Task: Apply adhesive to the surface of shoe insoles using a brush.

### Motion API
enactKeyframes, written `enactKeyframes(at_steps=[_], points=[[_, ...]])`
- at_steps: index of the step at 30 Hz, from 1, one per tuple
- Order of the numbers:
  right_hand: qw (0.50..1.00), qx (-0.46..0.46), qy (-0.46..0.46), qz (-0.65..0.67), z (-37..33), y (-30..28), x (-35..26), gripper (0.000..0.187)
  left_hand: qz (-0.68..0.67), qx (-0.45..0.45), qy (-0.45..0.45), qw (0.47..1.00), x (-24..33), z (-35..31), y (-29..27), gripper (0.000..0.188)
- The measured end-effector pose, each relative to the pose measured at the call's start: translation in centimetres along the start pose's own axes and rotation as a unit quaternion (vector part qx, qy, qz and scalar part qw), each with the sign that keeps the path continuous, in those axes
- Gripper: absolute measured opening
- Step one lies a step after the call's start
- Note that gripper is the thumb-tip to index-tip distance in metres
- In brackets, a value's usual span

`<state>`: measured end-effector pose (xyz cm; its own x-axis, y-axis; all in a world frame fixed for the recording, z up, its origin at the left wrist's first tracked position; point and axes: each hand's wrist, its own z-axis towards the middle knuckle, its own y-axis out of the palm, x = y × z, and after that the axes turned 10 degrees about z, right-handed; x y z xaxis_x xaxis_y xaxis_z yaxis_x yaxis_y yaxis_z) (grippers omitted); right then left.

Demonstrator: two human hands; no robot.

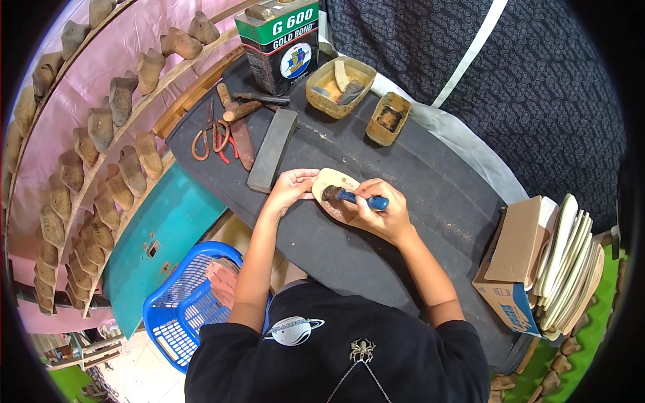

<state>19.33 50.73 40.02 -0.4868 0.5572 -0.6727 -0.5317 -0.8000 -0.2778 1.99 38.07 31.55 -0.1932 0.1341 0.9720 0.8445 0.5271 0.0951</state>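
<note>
A pale tan insole (334, 177) lies over the dark table in front of me. My left hand (291, 191) grips its left edge, thumb on top. My right hand (392, 213) is closed round the blue handle of a short brush (351, 197). The brush's dark, clotted bristles touch the insole's upper face, where a brownish, wet-looking patch shows. My right wrist hides the far right end of the insole. Beyond my right hand stands a small tan tub (389, 119) with dark residue inside.
A green and black metal can (277, 50) and a tan tray (329, 104) stand at the back. Scissors (209, 134), a hammer (236, 107) and a grey block (272, 151) lie left. A carton (507, 262) and stacked pale sheets (568, 269) sit right. Wooden shoe lasts (124, 97) fill left racks.
</note>
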Motion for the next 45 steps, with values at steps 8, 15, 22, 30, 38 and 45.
enactKeyframes(at_steps=[8, 15, 22, 30, 38, 45], points=[[0.998, -0.001, 0.059, 0.016, -0.1, -2.3, 0.3, 0.013, 0.021, 0.002, 0.004, 1.0, -0.2, 0.0, -0.1, 0.029], [0.997, 0.023, 0.058, 0.038, 0.9, -0.4, 0.9, 0.012, 0.007, -0.002, 0.014, 1.0, 0.2, -0.2, 0.2, 0.029], [0.997, 0.025, 0.065, 0.021, -1.0, -2.5, 1.3, 0.013, 0.031, 0.002, 0.005, 1.0, 0.2, -0.1, 0.1, 0.029], [0.995, 0.075, 0.051, 0.03, -0.4, -2.8, 1.3, 0.013, 0.028, -0.008, 0.014, 0.999, 0.0, -0.1, 0.1, 0.03], [0.995, 0.072, 0.067, 0.016, -1.0, -0.7, 1.8, 0.02, 0.037, 0.007, 0.007, 0.999, 0.1, -0.1, 0.4, 0.028], [0.991, 0.06, 0.118, -0.009, -2.6, -4.2, 0.1, 0.017, 0.052, 0.017, 0.001, 0.999, 0.8, -0.6, 0.4, 0.031]])
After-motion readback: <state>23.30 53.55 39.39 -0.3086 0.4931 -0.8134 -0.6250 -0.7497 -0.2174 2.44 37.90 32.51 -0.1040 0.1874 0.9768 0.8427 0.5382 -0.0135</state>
